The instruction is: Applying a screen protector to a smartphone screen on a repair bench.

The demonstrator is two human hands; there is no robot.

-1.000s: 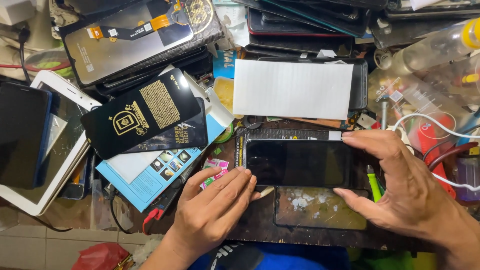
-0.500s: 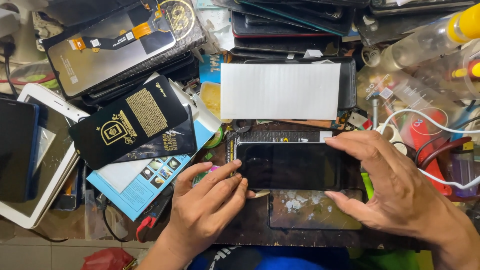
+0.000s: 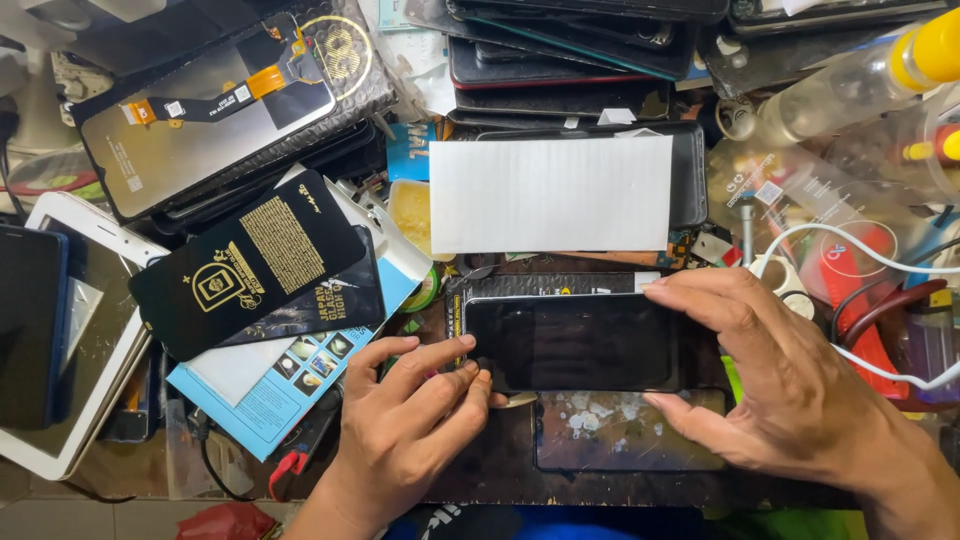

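A black phone (image 3: 575, 342) lies flat, screen up, on a dark work mat (image 3: 500, 465). My left hand (image 3: 415, 425) rests at the phone's left end, fingertips touching its lower left corner. My right hand (image 3: 775, 385) spans the right end, with the index finger on the top edge and the thumb on the bottom edge. A white rectangular sheet (image 3: 550, 193) lies just behind the phone.
Black and gold flat packets (image 3: 250, 262) and a blue box (image 3: 270, 395) lie left. A screen part with an orange flex cable (image 3: 205, 110) sits far left. Stacked phones (image 3: 560, 50) crowd the back. A clear bottle with a yellow cap (image 3: 850, 85) and white cables (image 3: 850, 250) are right.
My left fingers have slid up to the phone's left corner. My right hand has closed in along the phone's right end. The view has shifted slightly.
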